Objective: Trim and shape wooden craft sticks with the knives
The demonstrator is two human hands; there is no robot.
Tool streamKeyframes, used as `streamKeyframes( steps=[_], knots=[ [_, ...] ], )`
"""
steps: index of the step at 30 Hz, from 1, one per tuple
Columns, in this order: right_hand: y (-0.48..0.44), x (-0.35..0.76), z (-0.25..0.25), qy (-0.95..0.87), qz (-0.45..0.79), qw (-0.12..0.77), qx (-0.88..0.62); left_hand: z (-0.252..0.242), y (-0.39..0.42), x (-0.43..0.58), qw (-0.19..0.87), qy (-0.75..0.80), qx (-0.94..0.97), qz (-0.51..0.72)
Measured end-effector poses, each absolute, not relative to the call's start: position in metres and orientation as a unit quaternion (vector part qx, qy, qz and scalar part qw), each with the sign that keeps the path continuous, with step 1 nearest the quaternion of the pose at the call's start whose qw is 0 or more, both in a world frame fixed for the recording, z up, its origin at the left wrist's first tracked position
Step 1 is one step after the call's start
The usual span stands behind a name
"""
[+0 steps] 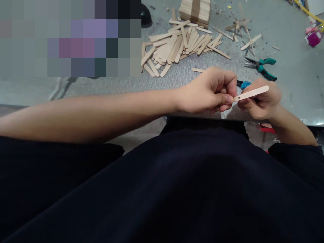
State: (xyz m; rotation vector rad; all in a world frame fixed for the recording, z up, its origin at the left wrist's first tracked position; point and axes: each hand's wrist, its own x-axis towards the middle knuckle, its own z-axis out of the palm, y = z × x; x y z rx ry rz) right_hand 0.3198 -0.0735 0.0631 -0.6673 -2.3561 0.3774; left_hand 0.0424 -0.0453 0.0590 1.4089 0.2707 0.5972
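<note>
A flat wooden craft stick [258, 91] slants up to the right in front of me, with a small dark mark near its left end. My left hand [211, 90] pinches that left end between thumb and fingers. Behind the stick, my right hand [265, 101] is closed and slightly blurred, its thumb and fingertips close to the dark mark. What those right fingers hold is hidden. A blue and black tool [245, 84] shows just beyond the right hand; whether it is held or lies on the table I cannot tell.
A loose heap of craft sticks [174, 47] lies beyond my left hand, with a banded bundle [194, 13] behind it. Green-handled pliers [263, 65] rest on the grey table [296, 98]. Crossed sticks [249, 42] and a purple item [314, 38] lie farther off.
</note>
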Motion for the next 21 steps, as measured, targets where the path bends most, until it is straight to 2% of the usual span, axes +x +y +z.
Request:
streamKeyframes(
  steps=[7, 14, 18, 21],
  knots=[
    [-0.077, 0.316, 0.072, -0.87, 0.245, 0.293, -0.312, 0.056, -0.043, 0.042, 0.699, 0.121, 0.651, 0.269],
    [-0.079, 0.316, 0.058, -0.84, 0.306, 0.376, -0.244, 0.057, -0.043, 0.043, 0.686, 0.117, 0.659, 0.284],
    [-0.077, 0.318, 0.05, -0.866, 0.253, 0.338, -0.268, 0.055, -0.042, 0.044, 0.7, 0.112, 0.644, 0.287],
    [-0.072, 0.319, 0.046, -0.88, 0.11, 0.412, -0.211, 0.053, -0.043, 0.044, 0.708, 0.115, 0.632, 0.294]
  ],
)
